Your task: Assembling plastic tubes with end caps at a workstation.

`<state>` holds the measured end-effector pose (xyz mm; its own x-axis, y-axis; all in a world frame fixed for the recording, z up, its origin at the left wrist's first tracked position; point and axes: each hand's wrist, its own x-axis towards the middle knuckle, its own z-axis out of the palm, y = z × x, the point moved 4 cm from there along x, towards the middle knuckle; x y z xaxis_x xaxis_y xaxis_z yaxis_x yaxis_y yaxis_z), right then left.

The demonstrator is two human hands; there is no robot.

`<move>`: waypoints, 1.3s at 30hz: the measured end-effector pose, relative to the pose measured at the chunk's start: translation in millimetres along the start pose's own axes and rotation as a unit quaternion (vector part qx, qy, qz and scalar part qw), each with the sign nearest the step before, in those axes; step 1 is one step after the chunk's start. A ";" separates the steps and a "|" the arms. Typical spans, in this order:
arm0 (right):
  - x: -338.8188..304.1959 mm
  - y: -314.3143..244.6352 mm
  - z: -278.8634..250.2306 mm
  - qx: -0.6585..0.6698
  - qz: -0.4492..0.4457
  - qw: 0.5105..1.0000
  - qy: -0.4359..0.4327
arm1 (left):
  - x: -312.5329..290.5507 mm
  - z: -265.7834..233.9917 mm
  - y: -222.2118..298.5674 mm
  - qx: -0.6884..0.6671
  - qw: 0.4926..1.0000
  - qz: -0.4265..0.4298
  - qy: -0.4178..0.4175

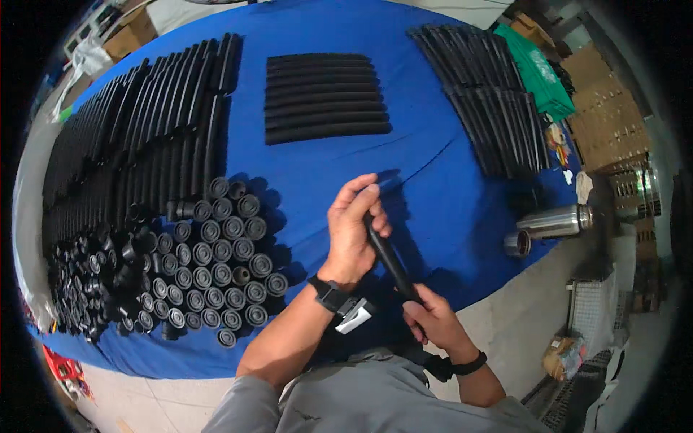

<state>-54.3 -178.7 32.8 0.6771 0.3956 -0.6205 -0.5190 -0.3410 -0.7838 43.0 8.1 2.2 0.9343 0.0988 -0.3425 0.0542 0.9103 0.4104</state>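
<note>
- Left hand [354, 224]: fingers curled around the upper end of the black tube [393, 265], index finger and thumb reaching past it; grip pressure cannot be told. Advised: steady that end without squeezing, wrist in line with the tube.
- Black tube: held aslant between both hands, in front of the person's body and over the near edge of the blue cloth [325, 169]. Advised: keep it straight, free of side load.
- Right hand [435, 319]: fingers closed around the lower end; what they cover there cannot be seen. Advised: apply any push or twist along the tube's axis.
- Count, far left: tubes in the left stack [173, 94], many dozens, overlapping, not countable; small black fittings [86, 274], heaped, not countable.
- Count, left: round black caps [203, 253], roughly thirty, several partly hidden.
- Count, centre: tubes in the middle row [325, 101], about eight; tube in hand, one.
- Count, right: tubes in the right stack [498, 130], two overlapping tiers, exact number not determinable; steel cup [517, 244], one; green box [541, 76], one; steel flask [556, 221], one, lying on its side.
</note>
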 end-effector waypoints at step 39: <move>116.3 -137.2 -218.8 -0.546 -0.337 0.615 0.457 | -0.5 15.3 -16.9 0.086 0.984 -0.052 -0.146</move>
<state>209.8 -272.5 73.7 0.8167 0.2857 0.5014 0.3622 -0.9302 -0.0598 47.0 -13.5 8.3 0.9805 -0.1342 -0.1435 0.1908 0.8252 0.5317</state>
